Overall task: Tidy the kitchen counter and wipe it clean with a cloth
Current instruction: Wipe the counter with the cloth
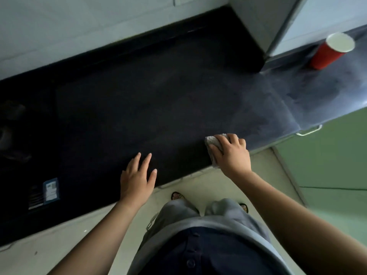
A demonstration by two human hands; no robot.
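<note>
Dark shirt (198,255) and grey trousers fill the bottom of the view, with both bare arms reaching forward from them. On the left, the left hand (137,175) lies flat on the black counter (139,106) near its front edge, fingers straight and spread, holding nothing. Well apart to the right, the right hand (230,153) has its fingers curled over a bunched pale cloth (211,141) and presses it down at the counter's front edge, where part of the cloth seems to lap over the lip.

Further out, a blue-and-white label (51,191) lies on the counter's left end, and a red cup (329,51) stands upright at the far right, beside a pale appliance.

Wiping appears to be the step in hand, with the tidying mostly done. The next move probably calls for steady downward pressure and a sweep across the dark surface, with the left hand as a brace. The cup would need lifting before the cloth can clean beneath it.
</note>
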